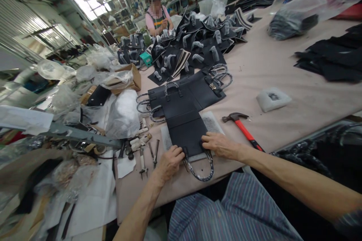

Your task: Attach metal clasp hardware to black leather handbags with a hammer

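Note:
A black leather bag panel point(185, 135) lies flat on the table in front of me, with a plastic-wrapped handle point(201, 169) at its near edge. My left hand point(171, 162) grips the panel's near left corner beside the handle. My right hand point(220, 146) lies across the near right corner, fingers on the leather. Beyond them, the panel joins a wider black leather piece point(186, 96) with a metal clasp point(212, 86) and more wrapped handles. A pale sheet point(210, 122) lies partly under the panel.
Steel pliers point(143, 162) and other hand tools lie left of my hands, and a red-handled hammer point(240, 126) lies to the right. Several black pieces with wrapped handles point(195, 45) are piled farther along the table. Plastic bags crowd the left, and a co-worker point(157, 17) sits beyond.

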`<control>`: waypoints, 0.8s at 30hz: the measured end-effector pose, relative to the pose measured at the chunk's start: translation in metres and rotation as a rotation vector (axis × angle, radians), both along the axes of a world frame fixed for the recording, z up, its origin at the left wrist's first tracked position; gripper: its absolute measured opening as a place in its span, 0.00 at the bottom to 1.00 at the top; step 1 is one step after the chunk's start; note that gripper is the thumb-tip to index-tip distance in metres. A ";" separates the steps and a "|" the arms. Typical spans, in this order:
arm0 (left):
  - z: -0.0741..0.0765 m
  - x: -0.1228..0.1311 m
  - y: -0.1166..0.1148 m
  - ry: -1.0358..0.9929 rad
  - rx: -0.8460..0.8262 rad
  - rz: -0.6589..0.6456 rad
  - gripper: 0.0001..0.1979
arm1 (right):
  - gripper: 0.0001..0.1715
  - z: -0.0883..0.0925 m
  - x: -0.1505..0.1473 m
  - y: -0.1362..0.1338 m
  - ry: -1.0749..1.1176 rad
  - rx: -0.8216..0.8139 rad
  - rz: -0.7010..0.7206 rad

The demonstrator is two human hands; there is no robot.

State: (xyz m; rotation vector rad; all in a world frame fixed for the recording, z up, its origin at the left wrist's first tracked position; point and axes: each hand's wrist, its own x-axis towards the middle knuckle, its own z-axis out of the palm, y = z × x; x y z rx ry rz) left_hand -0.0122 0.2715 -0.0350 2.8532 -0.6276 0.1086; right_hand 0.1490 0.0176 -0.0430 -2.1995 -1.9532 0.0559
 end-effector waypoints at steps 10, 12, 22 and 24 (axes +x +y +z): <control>-0.025 -0.017 -0.010 -0.198 -0.087 0.099 0.21 | 0.17 -0.006 -0.004 -0.018 0.017 0.078 0.041; -0.028 -0.020 -0.015 -0.180 -0.135 0.147 0.22 | 0.22 -0.011 -0.007 -0.021 0.080 0.131 -0.001; 0.012 -0.016 0.043 0.237 -0.094 1.050 0.14 | 0.26 -0.036 -0.030 -0.021 0.245 0.384 -0.393; 0.021 -0.012 0.064 0.389 -0.054 1.081 0.12 | 0.25 -0.038 -0.030 -0.019 0.227 0.387 -0.398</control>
